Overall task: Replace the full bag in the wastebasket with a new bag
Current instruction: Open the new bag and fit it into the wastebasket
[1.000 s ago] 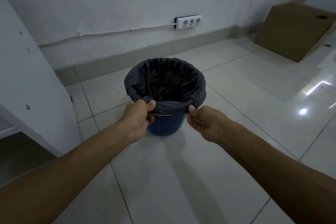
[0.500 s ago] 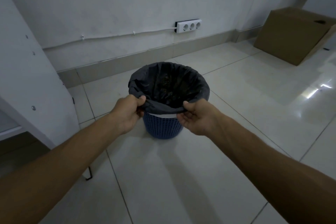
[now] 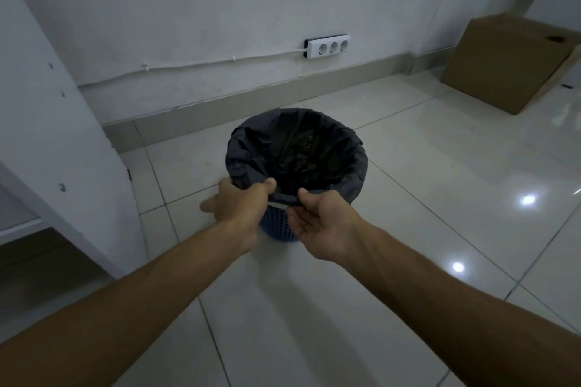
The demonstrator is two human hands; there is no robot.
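Forearms reach forward over the pale tiled floor; the left hand pinches the near edge of the black bag between thumb and fingers; the right hand, palm up and loosely open, presses the same edge with its thumb; the wrinkled, dull bag lines the blue perforated wastebasket, folded over its rim; behind stands a cardboard box.

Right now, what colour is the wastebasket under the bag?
Blue, with a pattern of small holes; the wastebasket shows below the dark bag in the head view.
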